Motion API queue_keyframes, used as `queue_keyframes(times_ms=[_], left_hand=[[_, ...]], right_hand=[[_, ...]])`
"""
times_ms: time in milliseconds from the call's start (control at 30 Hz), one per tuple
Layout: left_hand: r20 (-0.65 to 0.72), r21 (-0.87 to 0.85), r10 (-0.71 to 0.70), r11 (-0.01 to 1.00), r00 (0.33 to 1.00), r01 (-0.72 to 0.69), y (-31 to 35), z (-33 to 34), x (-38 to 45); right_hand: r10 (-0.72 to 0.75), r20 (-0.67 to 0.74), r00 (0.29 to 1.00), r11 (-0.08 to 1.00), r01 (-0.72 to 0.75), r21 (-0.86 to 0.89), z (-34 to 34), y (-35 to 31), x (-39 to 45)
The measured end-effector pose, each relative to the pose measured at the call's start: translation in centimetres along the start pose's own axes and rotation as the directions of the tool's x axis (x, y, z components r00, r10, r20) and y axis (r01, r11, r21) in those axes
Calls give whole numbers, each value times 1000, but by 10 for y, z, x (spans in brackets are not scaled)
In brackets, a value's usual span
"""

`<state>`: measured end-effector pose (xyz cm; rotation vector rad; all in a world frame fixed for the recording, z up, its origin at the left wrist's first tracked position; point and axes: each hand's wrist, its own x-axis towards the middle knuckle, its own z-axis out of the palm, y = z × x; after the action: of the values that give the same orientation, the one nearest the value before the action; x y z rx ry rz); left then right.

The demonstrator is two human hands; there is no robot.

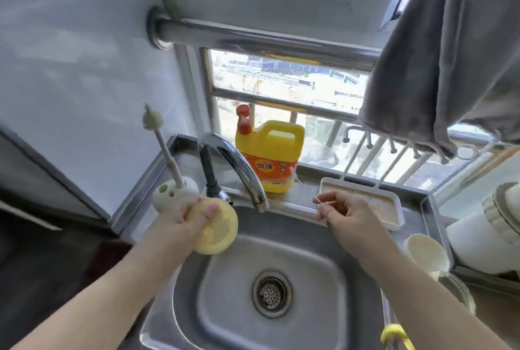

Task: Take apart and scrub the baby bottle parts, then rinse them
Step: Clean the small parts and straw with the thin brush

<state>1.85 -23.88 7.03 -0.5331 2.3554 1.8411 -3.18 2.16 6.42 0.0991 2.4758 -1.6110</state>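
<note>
The steel sink point(323, 273) holds nothing but its drain strainer point(272, 293) at the middle of the basin. At its far left corner a white holder point(166, 195) carries a long-handled bottle brush point(166, 149) that stands tilted, bristle head up and leaning left. On the far ledge a yellow detergent jug point(274, 152) with an orange pump stands behind the faucet point(239, 164), and to its right a white tray point(391, 209) with a tan inside carries thin rods of a drying rack. At the right, on the tabletop, a cream cup point(426, 251) lies on its side with its mouth toward the near left, beside a white appliance point(484, 242).

The left hand point(194, 216) grips a pale yellow round bottle part point(218, 233), fingers curled round its far edge, thumb across its face. It is held over the left rim of the sink, just beside the faucet base, its flat face turned up and toward the right. The right hand point(346, 216) pinches a thin brush point(306, 189) between thumb and fingertips; its long axis runs from the hand up and left toward the jug.
</note>
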Motion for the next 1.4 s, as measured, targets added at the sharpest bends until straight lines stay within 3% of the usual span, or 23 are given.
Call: queue_keyframes(times_ms=[133,267,367,467,567,767,867,1033,1233,1400], left_hand=[[38,-217,-15,976,999,23,17,-27,29],[91,-299,26,954,996,2,39,-39,43],[-2,-260,71,963,997,-69,66,-51,65],[19,-166,218,963,976,-212,104,-56,97],[47,-77,256,965,966,-252,135,-48,131],[172,-111,109,990,979,-91,123,-20,171],[165,-153,34,988,986,-8,113,-11,176],[144,-57,-5,998,990,14,107,-12,185],[218,-1,-85,996,972,87,109,-5,191],[296,-71,-117,987,948,144,109,-2,195]], right_hand=[[-1,-61,998,999,3,42,15,-15,18],[-2,-57,998,998,5,55,27,-30,28],[0,-36,999,1000,1,30,34,-44,40],[-10,-37,999,999,9,-31,44,-61,57],[5,-13,1000,995,-7,-98,54,-74,75],[86,20,996,994,-84,-76,71,-75,96],[96,14,995,994,-95,-62,73,-70,99],[135,36,990,987,-132,-96,72,-69,98],[64,60,996,981,-51,-186,73,-74,97],[40,50,998,990,-32,-138,73,-78,102]])
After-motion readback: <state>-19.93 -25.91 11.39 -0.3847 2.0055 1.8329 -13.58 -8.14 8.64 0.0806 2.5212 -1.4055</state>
